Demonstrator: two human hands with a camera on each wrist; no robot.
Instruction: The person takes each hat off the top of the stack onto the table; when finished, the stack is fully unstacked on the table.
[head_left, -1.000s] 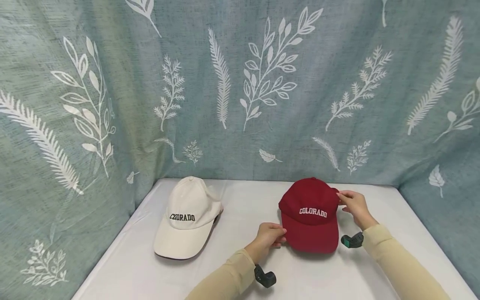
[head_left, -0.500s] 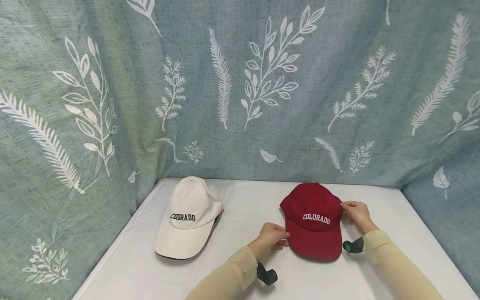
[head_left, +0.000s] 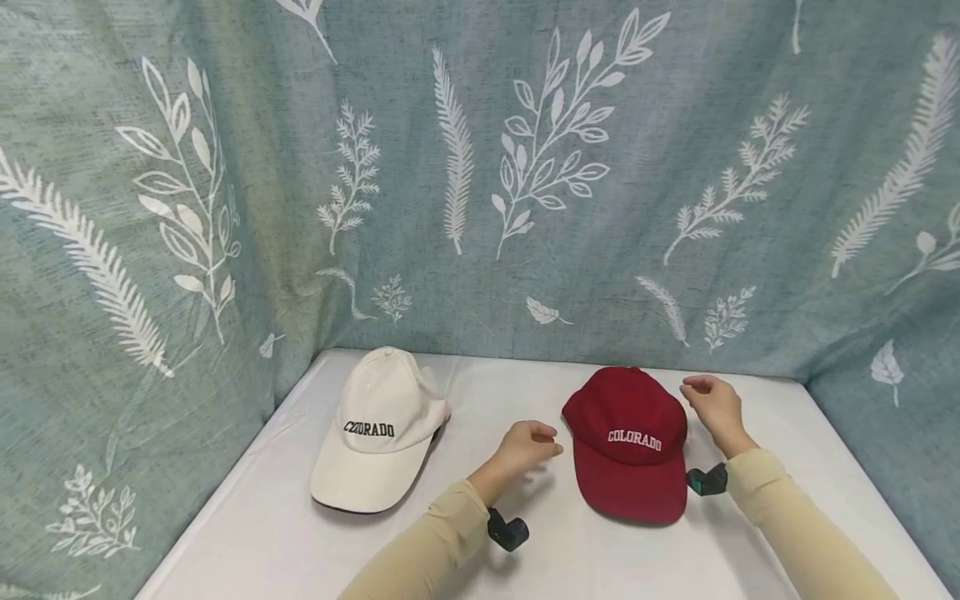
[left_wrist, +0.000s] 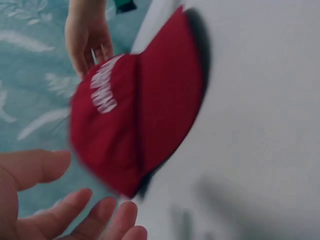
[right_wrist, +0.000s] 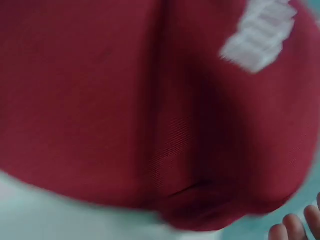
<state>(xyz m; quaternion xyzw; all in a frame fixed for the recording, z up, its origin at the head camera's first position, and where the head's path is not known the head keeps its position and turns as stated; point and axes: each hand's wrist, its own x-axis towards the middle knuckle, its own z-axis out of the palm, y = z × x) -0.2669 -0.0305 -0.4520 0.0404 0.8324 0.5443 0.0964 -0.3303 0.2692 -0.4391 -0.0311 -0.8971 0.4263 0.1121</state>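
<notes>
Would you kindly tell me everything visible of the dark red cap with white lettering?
The dark red fabric-looking baseball cap has a rounded crown, white COLORADO lettering and a curved brim. It rests upright on the white cloth, brim towards the person. The left hand is apart from it; the right hand is near its crown, not gripping it.

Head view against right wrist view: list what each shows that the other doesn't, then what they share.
Only the head view shows the white cap, the left grip, the sleeves and the red cap whole, its white lettering readable as COLORADO.

Only the right wrist view shows fine ribbing in the red cap's fabric.

Both show the red cap, its lettering (blurred in the wrist view), the right grip, just fingertips in the wrist view, and blue-green cloth.
</notes>
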